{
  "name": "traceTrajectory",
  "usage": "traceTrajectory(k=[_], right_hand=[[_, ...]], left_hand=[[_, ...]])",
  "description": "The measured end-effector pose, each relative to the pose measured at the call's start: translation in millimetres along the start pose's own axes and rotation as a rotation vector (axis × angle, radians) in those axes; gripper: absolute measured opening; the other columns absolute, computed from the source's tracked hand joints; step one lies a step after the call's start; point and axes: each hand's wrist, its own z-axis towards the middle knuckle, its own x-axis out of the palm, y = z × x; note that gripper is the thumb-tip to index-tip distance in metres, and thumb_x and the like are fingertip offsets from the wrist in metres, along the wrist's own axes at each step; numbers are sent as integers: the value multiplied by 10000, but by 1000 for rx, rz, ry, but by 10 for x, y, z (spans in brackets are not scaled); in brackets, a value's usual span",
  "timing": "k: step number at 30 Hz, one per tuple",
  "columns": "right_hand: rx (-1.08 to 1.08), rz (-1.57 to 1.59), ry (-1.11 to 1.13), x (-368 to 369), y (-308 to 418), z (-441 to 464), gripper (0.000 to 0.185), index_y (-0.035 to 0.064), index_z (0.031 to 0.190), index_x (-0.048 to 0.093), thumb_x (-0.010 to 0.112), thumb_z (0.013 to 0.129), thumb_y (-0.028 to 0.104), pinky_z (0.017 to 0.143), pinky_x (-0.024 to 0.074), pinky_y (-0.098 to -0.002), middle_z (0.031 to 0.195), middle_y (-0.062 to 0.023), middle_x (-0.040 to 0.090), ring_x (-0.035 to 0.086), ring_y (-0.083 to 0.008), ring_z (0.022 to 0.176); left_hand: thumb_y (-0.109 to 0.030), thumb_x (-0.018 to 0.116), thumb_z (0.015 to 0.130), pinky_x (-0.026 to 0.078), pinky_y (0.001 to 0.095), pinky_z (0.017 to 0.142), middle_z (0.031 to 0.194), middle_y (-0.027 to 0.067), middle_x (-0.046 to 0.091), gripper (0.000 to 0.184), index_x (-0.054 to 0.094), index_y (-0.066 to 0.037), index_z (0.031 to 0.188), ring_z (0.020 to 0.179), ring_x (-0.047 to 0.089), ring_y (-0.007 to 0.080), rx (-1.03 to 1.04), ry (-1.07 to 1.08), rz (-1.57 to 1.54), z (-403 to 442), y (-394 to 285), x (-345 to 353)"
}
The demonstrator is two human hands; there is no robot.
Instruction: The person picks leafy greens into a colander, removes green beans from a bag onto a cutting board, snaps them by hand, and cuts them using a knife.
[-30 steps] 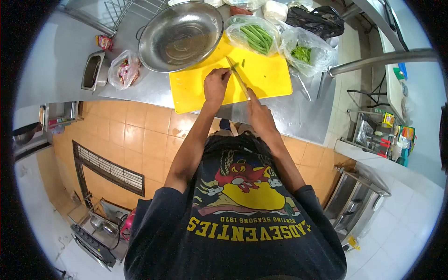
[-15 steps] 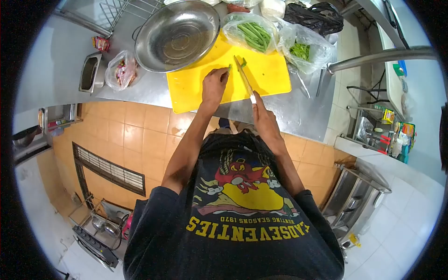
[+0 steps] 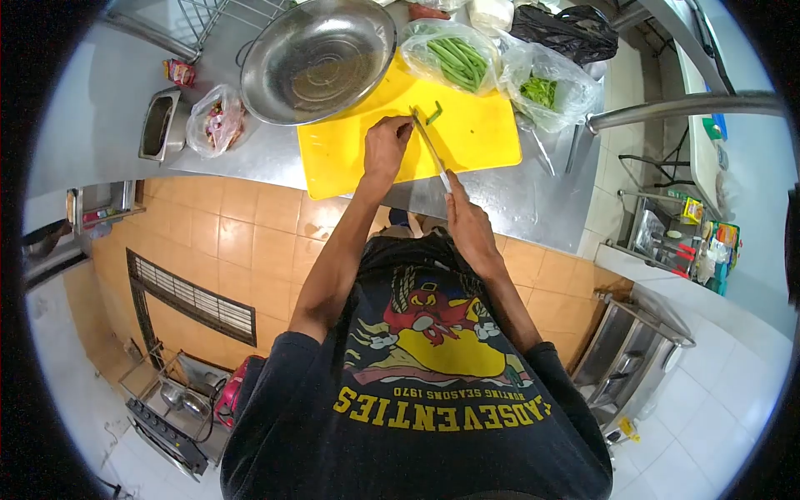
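My right hand (image 3: 472,218) is wrapped round the handle of a knife (image 3: 430,148). Its blade slants over the yellow cutting board (image 3: 333,162), the tip close by the fingers of my left hand (image 3: 387,148). Those fingers are pinched together on a green bean, mostly hidden, with only a small green end near the knife tip. Just right of the blade lies a cut green bean piece (image 3: 434,112). Behind the board's far edge is an open plastic bag of green beans (image 3: 457,62). A wide metal bowl (image 3: 321,62) overlaps the board's far left corner.
Right of the beans sits a clear bag with green leaves (image 3: 539,90), near a black plastic bag (image 3: 562,32). On the left are a bag of chopped pieces (image 3: 220,123) and a metal container (image 3: 163,125). The steel table (image 3: 533,200) ends close to my body.
The knife has shifted left, its tip now nearer my left fingers. My left hand has moved slightly right. The loose bean piece right of the blade shows more fully.
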Motion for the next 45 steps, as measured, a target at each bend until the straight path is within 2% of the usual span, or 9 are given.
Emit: traceTrajectory(k=[4,7,10,16,19,28,31,37,45], right_hand=[[-26,21,-9,23,-15,-40,429,94,1417,322,361,1011,226,784,480,-530,1065,-307,605,597,-475,921],[23,39,47,-41,47,-69,426,85,1412,323,359,1008,214,798,481,-530,1094,-299,600,593,-473,931],[76,26,94,-86,90,-64,427,83,1412,318,359,1006,207,801,482,-531,1111,-298,592,591,-473,935],[121,35,109,-118,134,-53,429,100,1420,314,361,1008,210,741,469,-542,983,-303,623,599,-485,883],[86,43,71,-85,80,-62,434,112,1426,307,362,1010,221,711,463,-549,909,-303,629,602,-490,842],[58,-8,49,1,48,29,429,103,1404,298,387,996,202,729,501,-568,1018,-306,621,613,-496,859],[34,-15,-7,100,18,134,403,96,1383,340,383,1001,220,693,463,-572,878,-316,621,601,-495,806],[-92,-65,-123,309,-7,490,403,84,1369,351,408,982,185,684,462,-571,837,-324,616,596,-504,781],[8,-4,2,166,-149,86,419,100,1389,334,396,989,206,681,454,-581,843,-324,620,594,-516,783]], left_hand=[[-112,696,809,535,350,672,844,177,683,139,712,-46,931,733,680,287,-30,19,-2,23,-9,-17],[-76,706,770,528,383,685,851,192,673,157,709,-27,919,742,663,335,-64,51,-5,32,-75,-59],[-88,709,772,527,386,689,855,190,673,172,711,-28,934,749,661,334,-73,67,-3,12,-39,-41],[-96,711,792,531,343,685,894,182,682,184,713,-40,968,744,671,282,-73,62,-8,-40,-27,-64],[-87,700,780,520,381,706,855,191,664,184,713,-35,957,762,651,323,-107,57,-57,-4,-92,-64],[-67,690,781,520,368,709,860,192,665,165,712,-25,939,765,654,323,-133,68,-93,-5,-79,-35],[-67,690,778,521,365,709,863,193,665,160,708,-17,929,769,657,323,-131,49,-96,-8,-27,9],[-62,695,773,527,367,699,858,192,670,154,709,-19,920,764,664,318,-139,59,-82,-2,-36,3],[-84,695,783,531,374,689,856,191,675,151,705,-26,922,772,670,319,-175,46,-90,-32,-47,13]])
